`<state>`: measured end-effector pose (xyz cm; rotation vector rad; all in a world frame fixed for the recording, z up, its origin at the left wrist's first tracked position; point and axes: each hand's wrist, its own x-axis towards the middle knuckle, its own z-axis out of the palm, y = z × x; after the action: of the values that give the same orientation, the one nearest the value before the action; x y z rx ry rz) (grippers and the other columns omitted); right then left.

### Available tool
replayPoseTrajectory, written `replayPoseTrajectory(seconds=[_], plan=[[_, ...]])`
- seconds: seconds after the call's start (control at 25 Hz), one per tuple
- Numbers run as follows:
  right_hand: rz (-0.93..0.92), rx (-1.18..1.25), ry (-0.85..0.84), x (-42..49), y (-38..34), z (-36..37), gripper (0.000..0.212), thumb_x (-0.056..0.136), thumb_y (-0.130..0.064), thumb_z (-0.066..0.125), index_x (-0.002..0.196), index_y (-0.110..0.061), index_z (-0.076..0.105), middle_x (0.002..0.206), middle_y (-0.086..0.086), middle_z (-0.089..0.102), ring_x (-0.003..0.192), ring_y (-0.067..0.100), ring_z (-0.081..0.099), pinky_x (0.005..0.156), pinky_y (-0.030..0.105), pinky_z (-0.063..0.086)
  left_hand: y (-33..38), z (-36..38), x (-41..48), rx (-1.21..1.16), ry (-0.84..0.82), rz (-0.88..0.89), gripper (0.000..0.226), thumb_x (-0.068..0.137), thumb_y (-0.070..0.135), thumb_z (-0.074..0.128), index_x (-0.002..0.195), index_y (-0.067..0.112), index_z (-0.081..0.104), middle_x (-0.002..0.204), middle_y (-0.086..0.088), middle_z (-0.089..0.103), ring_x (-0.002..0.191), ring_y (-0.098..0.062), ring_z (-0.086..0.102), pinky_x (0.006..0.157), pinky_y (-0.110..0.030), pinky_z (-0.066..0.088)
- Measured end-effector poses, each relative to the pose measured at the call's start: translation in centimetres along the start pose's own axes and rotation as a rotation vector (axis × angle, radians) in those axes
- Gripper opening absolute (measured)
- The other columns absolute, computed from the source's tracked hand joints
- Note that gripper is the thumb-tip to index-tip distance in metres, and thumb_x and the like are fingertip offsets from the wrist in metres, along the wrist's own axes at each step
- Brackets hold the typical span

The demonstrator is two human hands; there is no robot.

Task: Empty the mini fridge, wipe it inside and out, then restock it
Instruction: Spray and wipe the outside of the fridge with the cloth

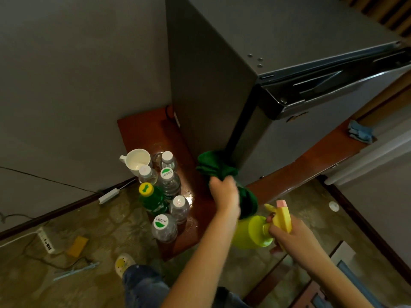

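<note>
— Our right hand [289, 234] is nearest. What do we have in it?
— We grip the neck of a lime-green spray bottle [251, 232], our fingers curled around its yellow trigger head. It is in front of the mini fridge [211, 90] and apart from it.
— And our left hand [224, 192]?
— Closer to the fridge, and clenched on a bunched green cloth [214, 164]. The cloth sticks out beyond our knuckles and lies against the fridge's lower corner, where the grey side meets the door. A tail of it hangs down behind our wrist.
— Is the door open?
— It looks closed from up here.
— Where do the drinks stand?
— Outside, left of the fridge on the same red-brown wooden stand [142, 130]. We see clear water bottles [170, 183] with white caps and one green bottle [153, 201] with a yellow cap. A white mug [136, 160] sits farthest back, near the fridge's side wall but not touching it. The wood by the bottles shines as if wet.
— Anything on the fridge's other side?
— A crumpled blue cloth [360, 132] lies on the stand to the right of the fridge, well apart from both our hands.
</note>
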<state>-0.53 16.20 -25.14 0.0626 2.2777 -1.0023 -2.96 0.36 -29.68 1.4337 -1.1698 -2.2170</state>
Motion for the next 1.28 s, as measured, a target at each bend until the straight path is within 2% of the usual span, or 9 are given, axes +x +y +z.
replayPoseTrajectory(seconds=[0.16,0.24,0.4,0.56,0.64,0.88,1.08,1.2,1.28], plan=[[0.001,-0.030,0.015,0.8,0.2,1.0,0.018,0.080,-0.011,0.066,0.096,-0.020,0.063,0.083,0.007,0.066,0.064,0.019,0.067,0.064,0.045,0.059,-3.0,-2.8,5.8,0.233,-0.069,-0.240,0.038,0.085,-0.012,0.043,0.123,-0.011,0.045,0.111,-0.021,0.055,0.100,-0.033,0.053,0.093,-0.044,0.043],[0.022,-0.053,0.024,1.1,0.6,1.5,0.018,0.079,-0.011,0.067,0.093,-0.022,0.064,0.080,0.004,0.067,0.065,0.020,0.067,0.069,0.046,0.058,-3.7,-3.3,7.7,0.265,-0.066,-0.296,0.043,0.084,-0.014,0.041,0.127,-0.010,0.042,0.118,-0.024,0.053,0.102,-0.034,0.051,0.089,-0.041,0.042],[0.057,-0.069,0.031,1.7,1.0,1.8,0.018,0.077,-0.010,0.068,0.092,-0.020,0.064,0.078,0.003,0.067,0.069,0.023,0.067,0.074,0.048,0.056,-4.1,-2.2,9.3,0.245,-0.023,-0.331,0.045,0.092,-0.008,0.035,0.137,-0.006,0.037,0.136,-0.023,0.046,0.122,-0.037,0.047,0.102,-0.040,0.038],[0.046,-0.057,0.044,1.5,0.6,1.8,0.017,0.080,-0.006,0.065,0.092,-0.017,0.063,0.077,0.006,0.066,0.058,0.019,0.066,0.060,0.039,0.057,-4.6,-1.9,8.5,0.149,0.036,-0.304,0.047,0.094,-0.005,0.035,0.141,0.000,0.033,0.141,-0.021,0.043,0.125,-0.037,0.045,0.107,-0.043,0.038],[0.015,-0.073,0.061,1.7,0.2,1.5,0.016,0.081,-0.007,0.065,0.089,-0.019,0.063,0.078,0.005,0.066,0.059,0.017,0.065,0.063,0.039,0.057,-3.0,-1.8,6.7,0.105,-0.004,-0.257,0.052,0.091,-0.010,0.036,0.142,0.002,0.033,0.138,-0.021,0.045,0.124,-0.037,0.046,0.107,-0.043,0.038],[-0.070,-0.129,-0.009,2.3,-1.7,0.8,0.018,0.086,-0.015,0.062,0.102,-0.020,0.056,0.098,0.006,0.062,0.055,0.015,0.068,0.049,0.026,0.054,4.8,-1.5,-2.9,0.035,-0.192,0.135,0.050,0.084,-0.014,0.043,0.129,0.005,0.049,0.125,-0.015,0.058,0.116,-0.028,0.055,0.104,-0.042,0.043],[-0.213,-0.222,-0.026,3.4,-3.2,2.6,0.013,0.084,-0.021,0.067,0.090,-0.014,0.059,0.091,0.009,0.063,0.061,0.017,0.067,0.056,0.034,0.058,9.5,-0.5,-8.6,0.190,-0.324,0.625,0.046,0.087,-0.005,0.051,0.130,0.011,0.051,0.116,0.008,0.059,0.108,0.001,0.054,0.096,-0.011,0.041],[-0.242,-0.228,-0.082,4.0,-3.9,3.2,0.015,0.083,-0.026,0.067,0.084,-0.012,0.062,0.092,0.013,0.062,0.058,0.015,0.068,0.053,0.033,0.058,8.5,0.0,-7.0,0.267,-0.217,0.875,0.041,0.084,0.004,0.052,0.124,0.000,0.055,0.121,-0.008,0.061,0.115,-0.009,0.051,0.101,-0.024,0.042],[-0.260,-0.204,-0.097,4.0,-4.2,3.0,0.014,0.085,-0.027,0.066,0.083,-0.014,0.062,0.090,0.013,0.063,0.060,0.017,0.068,0.056,0.036,0.059,6.3,0.3,-4.6,0.294,-0.118,0.925,0.034,0.081,0.006,0.055,0.112,-0.006,0.062,0.111,-0.017,0.065,0.109,-0.021,0.058,0.095,-0.033,0.046]])
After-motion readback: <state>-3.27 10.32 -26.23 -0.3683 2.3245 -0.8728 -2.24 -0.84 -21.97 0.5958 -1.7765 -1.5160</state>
